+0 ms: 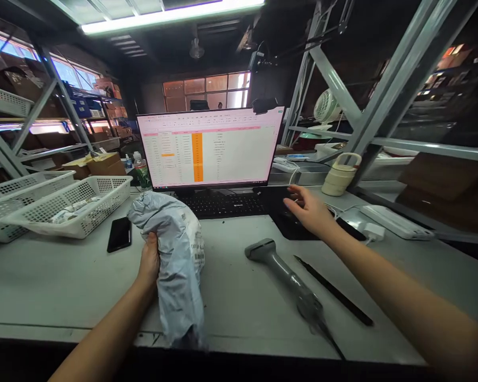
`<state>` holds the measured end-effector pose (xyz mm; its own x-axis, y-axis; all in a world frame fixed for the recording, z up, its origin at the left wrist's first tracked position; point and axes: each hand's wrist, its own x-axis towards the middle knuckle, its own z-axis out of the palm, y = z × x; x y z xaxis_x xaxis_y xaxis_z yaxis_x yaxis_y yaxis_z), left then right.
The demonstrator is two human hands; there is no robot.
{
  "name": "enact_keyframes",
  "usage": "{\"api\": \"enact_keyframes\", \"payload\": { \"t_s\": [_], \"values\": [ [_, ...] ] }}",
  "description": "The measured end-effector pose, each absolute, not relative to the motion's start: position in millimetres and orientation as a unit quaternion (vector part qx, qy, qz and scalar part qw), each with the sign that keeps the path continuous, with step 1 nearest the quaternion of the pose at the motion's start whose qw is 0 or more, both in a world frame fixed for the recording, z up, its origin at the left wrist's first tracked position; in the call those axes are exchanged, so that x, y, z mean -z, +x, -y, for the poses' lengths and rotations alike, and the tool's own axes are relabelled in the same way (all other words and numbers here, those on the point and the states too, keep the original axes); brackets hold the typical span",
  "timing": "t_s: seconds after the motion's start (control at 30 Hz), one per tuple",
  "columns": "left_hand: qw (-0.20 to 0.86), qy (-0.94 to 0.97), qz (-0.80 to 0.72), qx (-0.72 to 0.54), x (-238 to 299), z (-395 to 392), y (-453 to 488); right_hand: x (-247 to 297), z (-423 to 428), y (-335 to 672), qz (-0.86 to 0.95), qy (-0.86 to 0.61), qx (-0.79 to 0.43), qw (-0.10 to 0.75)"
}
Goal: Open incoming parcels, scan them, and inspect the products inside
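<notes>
Both of our hands are working over the grey desk [63, 281]. Our left hand [149, 260] is gripping a crumpled grey plastic mailing bag [177, 239], fingers wrapped round its left side, and the bag is standing on the near left part of the desk, its lower end hanging toward the near edge. Our right hand [310, 212] is reaching to the far right, fingers loosely spread and lying low over a black mat [292, 231] just right of the keyboard [223, 204]; we cannot tell whether anything is sitting under the fingers. Between our arms a grey handheld scanner [287, 276] is lying on its side, with a thin black stick [334, 292] lying just right of it. Beyond the keyboard a monitor [209, 148] is showing a spreadsheet with an orange column. Left of the bag a black phone [119, 234] is lying flat, near a white mesh basket [103, 196].
</notes>
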<state>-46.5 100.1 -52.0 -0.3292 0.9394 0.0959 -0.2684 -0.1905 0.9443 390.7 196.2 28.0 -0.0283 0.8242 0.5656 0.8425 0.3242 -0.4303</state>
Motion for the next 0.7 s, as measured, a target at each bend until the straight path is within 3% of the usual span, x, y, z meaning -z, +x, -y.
{"api": "enact_keyframes", "payload": {
  "t_s": [0.07, 0.13, 0.2, 0.23, 0.37, 0.47, 0.7],
  "values": [
    [0.418, 0.359, -0.458, -0.697, 47.8, -94.8, -40.2, -37.7, -156.3, 345.5, 0.742, -0.481, -0.208, 0.419],
    [0.375, 0.361, -0.469, -0.713, 44.3, -86.2, -30.9, -31.7, -109.9, 292.5, 0.723, -0.41, -0.415, 0.369],
    [0.323, 0.368, -0.489, -0.722, 42.8, -72.6, -21.5, -15.3, -66.3, 243.7, 0.702, -0.339, -0.553, 0.295],
    [0.301, 0.37, -0.499, -0.723, 43.1, -63.9, -17.4, -5.8, -47.9, 224.2, 0.695, -0.304, -0.581, 0.296],
    [0.229, 0.353, -0.52, -0.744, 52.0, -23.5, -6.6, 22.7, -1.6, 186.8, 0.649, -0.267, -0.591, 0.397],
    [0.197, 0.339, -0.535, -0.749, 61.4, 2.5, -1.2, 31.2, 13.4, 184.5, 0.65, -0.297, -0.571, 0.404],
    [0.299, 0.346, -0.464, -0.759, 35.9, 23.6, -3.5, 31.6, 14.4, 195.9, 0.677, -0.418, -0.447, 0.41]
  ]
}}
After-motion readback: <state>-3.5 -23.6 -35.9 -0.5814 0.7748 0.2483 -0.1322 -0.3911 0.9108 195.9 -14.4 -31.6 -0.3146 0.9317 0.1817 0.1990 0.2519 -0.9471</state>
